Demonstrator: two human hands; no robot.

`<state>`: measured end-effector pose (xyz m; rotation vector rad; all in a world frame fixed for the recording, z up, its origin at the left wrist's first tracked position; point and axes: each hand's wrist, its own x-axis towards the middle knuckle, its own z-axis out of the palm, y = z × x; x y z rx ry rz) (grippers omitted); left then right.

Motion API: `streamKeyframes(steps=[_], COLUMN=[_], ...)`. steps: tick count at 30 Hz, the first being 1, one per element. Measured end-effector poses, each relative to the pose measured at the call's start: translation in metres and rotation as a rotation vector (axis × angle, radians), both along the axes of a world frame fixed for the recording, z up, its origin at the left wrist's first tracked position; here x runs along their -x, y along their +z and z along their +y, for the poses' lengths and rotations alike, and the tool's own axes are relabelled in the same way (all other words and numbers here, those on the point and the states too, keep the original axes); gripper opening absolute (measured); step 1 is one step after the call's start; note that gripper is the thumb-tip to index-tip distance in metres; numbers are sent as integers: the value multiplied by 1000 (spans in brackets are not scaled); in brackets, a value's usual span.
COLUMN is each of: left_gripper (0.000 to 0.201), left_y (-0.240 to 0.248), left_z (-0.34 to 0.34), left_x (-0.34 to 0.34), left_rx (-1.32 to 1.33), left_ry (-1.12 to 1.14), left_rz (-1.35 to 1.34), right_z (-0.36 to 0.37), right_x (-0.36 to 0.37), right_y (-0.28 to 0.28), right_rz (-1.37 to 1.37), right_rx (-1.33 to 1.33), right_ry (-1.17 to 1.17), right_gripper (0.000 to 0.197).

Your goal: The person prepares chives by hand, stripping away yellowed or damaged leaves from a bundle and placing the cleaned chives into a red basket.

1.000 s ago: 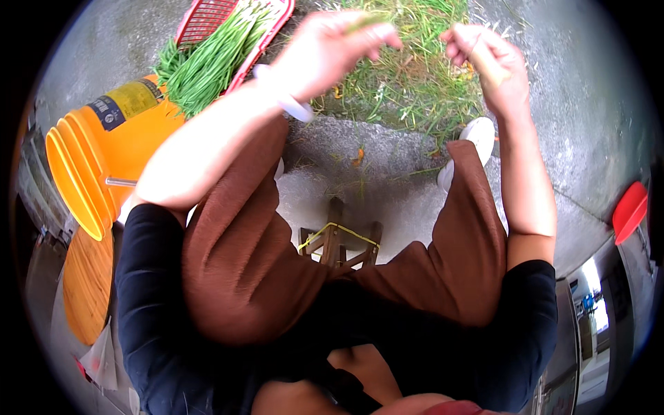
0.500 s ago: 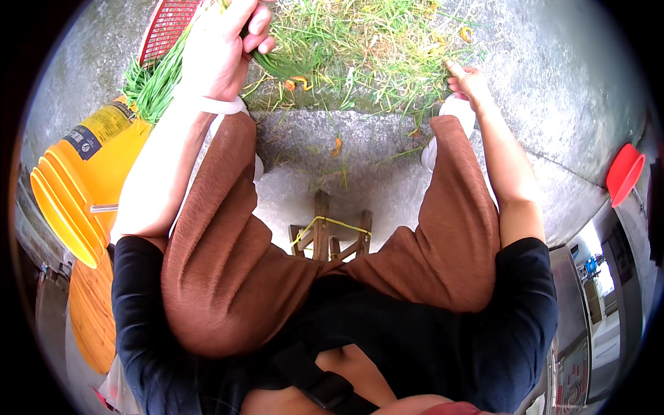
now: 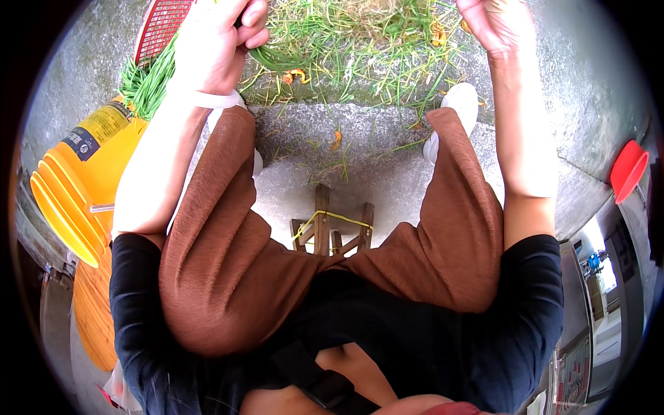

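Observation:
At the upper left, my left hand [image 3: 218, 48] is closed around a bunch of thin green chives [image 3: 275, 59]; their ends stick out past the fingers toward the middle. A larger heap of long chives [image 3: 151, 83] lies just left of that wrist, against a red basket [image 3: 162, 31]. My right hand [image 3: 499, 26] is at the top edge, right of the middle. Its fingers are curled and partly cut off by the picture, so what they hold is hidden. Between the hands, loose green and straw-coloured trimmings [image 3: 360, 59] cover the ground, with orange scraps [image 3: 296, 75] among them.
A yellow plastic container [image 3: 69, 200] with a label stands left of my left forearm. A wooden stool [image 3: 322, 221] tied with yellow cord is between my legs. White shoes [image 3: 462, 107] flank the trimmings. A red scoop-like object [image 3: 628, 171] is at far right.
My right hand has moved up and slightly right, away from the trimmings near my right shoe. My left hand has shifted slightly up and left, still gripping the chives.

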<state>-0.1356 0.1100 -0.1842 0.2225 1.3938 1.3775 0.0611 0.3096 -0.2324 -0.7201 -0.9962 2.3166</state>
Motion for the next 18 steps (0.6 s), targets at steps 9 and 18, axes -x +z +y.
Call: streamKeyframes(steps=[9,18], left_gripper=[11,9], left_y=[10,7], left_z=[0,0], left_x=[-1,-8], left_rx=[133,159], left_ry=[29,-5], left_rz=[68,14], right_z=[14,-126], right_x=[-50,-104], right_y=[-29,-147], right_rz=[-975,-1332], right_rx=[-876,-912], right_ry=[298,958], right_gripper=[39,41])
